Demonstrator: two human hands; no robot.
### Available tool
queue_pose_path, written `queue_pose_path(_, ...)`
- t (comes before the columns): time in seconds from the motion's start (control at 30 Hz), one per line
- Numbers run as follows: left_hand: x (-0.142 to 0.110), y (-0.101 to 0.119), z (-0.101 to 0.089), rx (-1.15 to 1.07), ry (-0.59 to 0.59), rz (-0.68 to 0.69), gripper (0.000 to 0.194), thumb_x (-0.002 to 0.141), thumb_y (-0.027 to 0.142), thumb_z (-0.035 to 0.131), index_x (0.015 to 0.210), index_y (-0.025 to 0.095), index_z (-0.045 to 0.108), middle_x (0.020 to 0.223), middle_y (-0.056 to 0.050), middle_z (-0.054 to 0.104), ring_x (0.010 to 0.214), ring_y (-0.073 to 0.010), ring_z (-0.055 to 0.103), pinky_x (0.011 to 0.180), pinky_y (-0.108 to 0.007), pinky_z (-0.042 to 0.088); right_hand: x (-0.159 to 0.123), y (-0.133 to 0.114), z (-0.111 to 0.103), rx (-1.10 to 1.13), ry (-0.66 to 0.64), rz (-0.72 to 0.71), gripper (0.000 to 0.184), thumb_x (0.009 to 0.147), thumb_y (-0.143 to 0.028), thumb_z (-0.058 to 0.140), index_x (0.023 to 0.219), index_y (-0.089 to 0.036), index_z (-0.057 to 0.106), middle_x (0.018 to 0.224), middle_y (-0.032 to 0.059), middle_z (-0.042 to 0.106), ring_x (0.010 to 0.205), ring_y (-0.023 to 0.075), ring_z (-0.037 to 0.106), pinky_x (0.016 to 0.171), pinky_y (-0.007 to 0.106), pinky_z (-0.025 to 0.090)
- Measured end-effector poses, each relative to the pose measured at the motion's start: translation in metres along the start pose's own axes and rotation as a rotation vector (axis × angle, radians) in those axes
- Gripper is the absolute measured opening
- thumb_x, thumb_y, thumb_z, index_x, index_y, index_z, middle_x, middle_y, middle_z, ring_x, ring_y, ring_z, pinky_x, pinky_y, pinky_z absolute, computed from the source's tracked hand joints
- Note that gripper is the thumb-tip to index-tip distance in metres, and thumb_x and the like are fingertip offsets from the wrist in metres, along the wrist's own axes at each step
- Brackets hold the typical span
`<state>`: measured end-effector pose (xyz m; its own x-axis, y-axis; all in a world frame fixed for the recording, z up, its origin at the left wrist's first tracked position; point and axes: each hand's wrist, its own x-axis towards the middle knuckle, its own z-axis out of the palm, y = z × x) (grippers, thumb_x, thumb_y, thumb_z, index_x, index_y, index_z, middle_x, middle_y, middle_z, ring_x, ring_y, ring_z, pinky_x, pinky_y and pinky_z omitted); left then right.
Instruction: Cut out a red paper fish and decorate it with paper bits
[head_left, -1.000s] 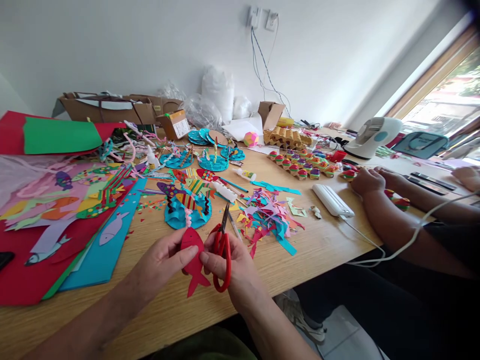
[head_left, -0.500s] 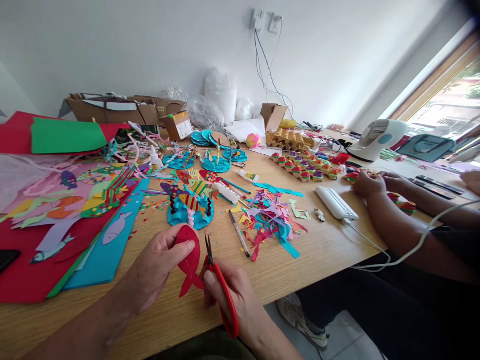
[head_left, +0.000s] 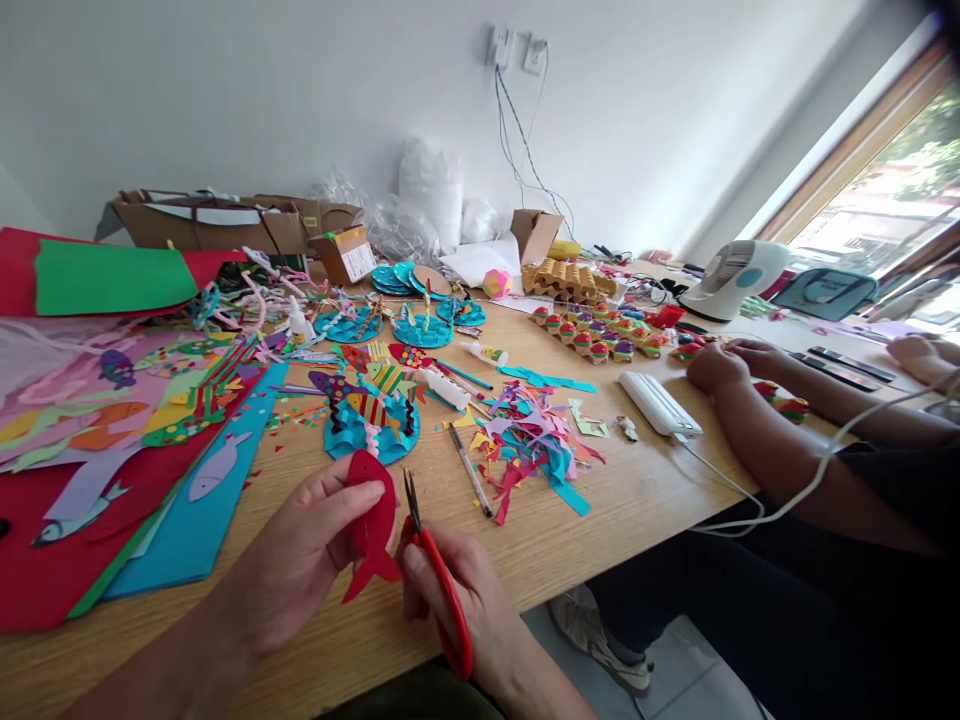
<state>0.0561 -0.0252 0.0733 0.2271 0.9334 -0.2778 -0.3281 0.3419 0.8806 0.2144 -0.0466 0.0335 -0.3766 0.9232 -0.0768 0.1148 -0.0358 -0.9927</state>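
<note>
My left hand [head_left: 307,545] pinches a red paper fish [head_left: 373,520] between thumb and fingers, its head up and its forked tail down. My right hand [head_left: 457,580] is wrapped round red-handled scissors [head_left: 442,600], the dark blades pointing up beside the fish without touching it. Just beyond the fish, a blue scalloped disc [head_left: 352,445] carries striped and spotted paper fish [head_left: 371,408]. A pen [head_left: 471,470] lies to the right of it, next to a heap of coloured paper scraps [head_left: 536,440].
At left lie red paper sheets [head_left: 45,560] and blue paper [head_left: 187,545] with cut fish on them. A white power bank [head_left: 660,405] with a cable is at right. A co-worker's hands [head_left: 720,362] hold painted egg-carton pieces. Cardboard boxes [head_left: 210,225] stand along the wall.
The view has shifted slightly, so things on the table appear a little further left. The red fish has tilted slightly in my left hand. Both hands keep their holds.
</note>
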Motion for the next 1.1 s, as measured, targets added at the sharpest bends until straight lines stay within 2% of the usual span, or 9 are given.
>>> queue_pose_path(0.1,0.002,-0.005,0.003,0.088,0.023,0.055,0.02,0.065,0.033,0.073,0.069,0.017,0.062,0.057,0.003,0.057,0.05,-0.0083,0.046,0.046,-0.017,0.04,-0.001,0.001,0.002,0.001,-0.026,-0.034,0.052,0.086,-0.064,0.042,0.064,-0.017,0.049,0.054,-0.0007,0.05,0.052,0.011,0.047,0.051,0.022,0.036)
queue_pose_path(0.27,0.006,-0.003,0.007,0.2,0.042,0.113,0.016,0.064,0.03,0.067,0.065,0.018,0.057,0.058,0.004,0.057,0.051,-0.0088,0.047,0.049,-0.018,0.042,-0.002,0.002,0.005,0.033,-0.043,-0.041,0.053,0.086,-0.064,0.042,0.065,-0.016,0.05,0.054,-0.0007,0.05,0.052,0.0106,0.045,0.051,0.021,0.036)
queue_pose_path(0.47,0.006,-0.001,0.012,0.221,0.063,0.081,0.018,0.061,0.033,0.065,0.066,0.017,0.057,0.059,0.003,0.056,0.051,-0.0099,0.047,0.047,-0.02,0.042,-0.002,0.001,0.006,0.027,-0.035,-0.028,0.053,0.087,-0.064,0.041,0.065,-0.017,0.05,0.054,-0.0008,0.05,0.051,0.01,0.044,0.05,0.02,0.034)
queue_pose_path(0.67,0.006,-0.007,0.01,0.227,0.052,0.076,0.019,0.064,0.033,0.064,0.062,0.018,0.051,0.058,0.004,0.053,0.049,-0.0092,0.042,0.043,-0.02,0.038,-0.004,-0.002,0.005,0.02,-0.041,-0.018,0.054,0.086,-0.064,0.042,0.063,-0.017,0.05,0.053,-0.0021,0.048,0.05,0.0092,0.043,0.049,0.02,0.034)
queue_pose_path(0.83,0.008,-0.01,0.008,0.221,0.065,0.1,0.017,0.065,0.031,0.064,0.062,0.018,0.053,0.054,0.005,0.051,0.049,-0.0091,0.042,0.047,-0.019,0.039,-0.003,-0.001,0.007,0.022,-0.04,-0.025,0.056,0.085,-0.066,0.043,0.065,-0.015,0.055,0.052,-0.0025,0.047,0.049,0.0092,0.043,0.048,0.019,0.034)
queue_pose_path(1.1,0.006,-0.009,0.009,0.207,0.102,0.103,0.019,0.062,0.03,0.066,0.059,0.018,0.052,0.053,0.005,0.05,0.05,-0.0091,0.041,0.049,-0.019,0.037,-0.004,0.001,0.007,0.025,-0.029,-0.002,0.055,0.084,-0.066,0.044,0.066,-0.016,0.054,0.053,-0.003,0.046,0.05,0.0091,0.042,0.048,0.02,0.033)
